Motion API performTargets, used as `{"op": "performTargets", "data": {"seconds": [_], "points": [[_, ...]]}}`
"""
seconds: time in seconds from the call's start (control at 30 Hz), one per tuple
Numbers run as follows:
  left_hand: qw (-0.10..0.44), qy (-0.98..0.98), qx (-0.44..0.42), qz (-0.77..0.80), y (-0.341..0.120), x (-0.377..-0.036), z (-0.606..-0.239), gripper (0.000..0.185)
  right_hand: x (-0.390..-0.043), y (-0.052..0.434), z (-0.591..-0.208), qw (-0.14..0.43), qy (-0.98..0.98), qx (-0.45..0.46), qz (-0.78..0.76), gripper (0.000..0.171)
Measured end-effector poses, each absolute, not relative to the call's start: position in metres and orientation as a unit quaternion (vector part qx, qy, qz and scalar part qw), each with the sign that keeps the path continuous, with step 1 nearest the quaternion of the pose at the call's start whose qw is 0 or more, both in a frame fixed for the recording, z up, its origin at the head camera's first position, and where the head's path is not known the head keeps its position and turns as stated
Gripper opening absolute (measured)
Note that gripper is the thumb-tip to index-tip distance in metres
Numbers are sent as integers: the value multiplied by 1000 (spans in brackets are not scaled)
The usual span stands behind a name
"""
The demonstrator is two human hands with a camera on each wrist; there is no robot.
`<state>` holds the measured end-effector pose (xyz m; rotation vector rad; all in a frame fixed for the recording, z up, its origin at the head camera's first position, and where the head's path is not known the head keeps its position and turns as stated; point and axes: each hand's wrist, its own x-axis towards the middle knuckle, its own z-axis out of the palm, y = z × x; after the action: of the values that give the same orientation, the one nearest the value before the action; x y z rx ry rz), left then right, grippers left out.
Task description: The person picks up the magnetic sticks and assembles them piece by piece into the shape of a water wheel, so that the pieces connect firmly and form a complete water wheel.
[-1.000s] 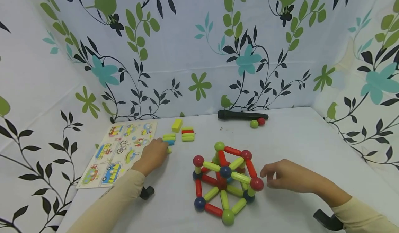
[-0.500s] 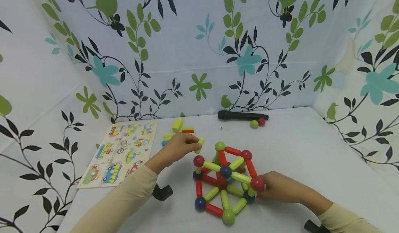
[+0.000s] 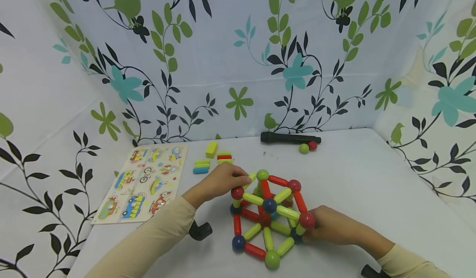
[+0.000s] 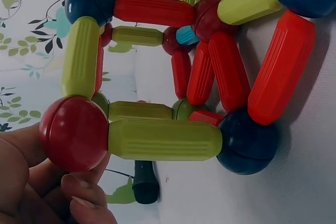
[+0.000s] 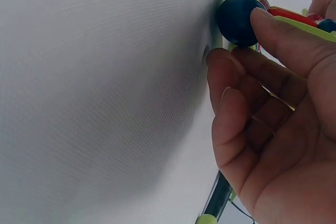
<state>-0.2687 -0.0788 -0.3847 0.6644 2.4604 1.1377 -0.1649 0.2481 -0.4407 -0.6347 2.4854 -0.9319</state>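
A frame of magnetic rods and balls (image 3: 288,212) stands on the white table in the head view. My left hand (image 3: 223,179) pinches a yellow-green magnetic rod (image 3: 251,178) at the frame's upper left, between a red ball (image 3: 237,193) and a green ball (image 3: 262,174). In the left wrist view, the left fingers curl behind that red ball, which hides the rod. On the frame's right side is my right hand (image 3: 331,225). Its thumb and fingers pinch a dark blue ball (image 5: 239,21) at a lower corner, seen in the right wrist view.
A picture puzzle board (image 3: 174,154) lies at the left. Beside it are a yellow block (image 3: 211,149), a blue rod (image 3: 201,170) and several other loose rods. At the back sits a black microphone (image 3: 290,138), near a loose green ball (image 3: 303,148) and red ball (image 3: 312,146).
My left hand has picked a yellow-green rod from the loose ones and carried it right to the frame's top. My right hand has moved left and taken hold of the frame's lower right corner.
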Motion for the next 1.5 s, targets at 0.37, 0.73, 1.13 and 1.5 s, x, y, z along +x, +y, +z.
{"op": "performTargets", "data": {"seconds": [0.37,0.73,1.13,1.5], "points": [[182,875,255,370,-76,-266,-385,21,-165,246,-439,207,891,-226,-335,18],[164,875,243,386,-86,-258,-391,29,-165,247,-442,209,894,-220,-330,19],[180,852,179,458,-130,-232,-424,28,-163,247,-440,213,892,-217,-334,18],[253,832,181,458,-132,-208,-448,70,-165,248,-441,212,890,-226,-334,18]]}}
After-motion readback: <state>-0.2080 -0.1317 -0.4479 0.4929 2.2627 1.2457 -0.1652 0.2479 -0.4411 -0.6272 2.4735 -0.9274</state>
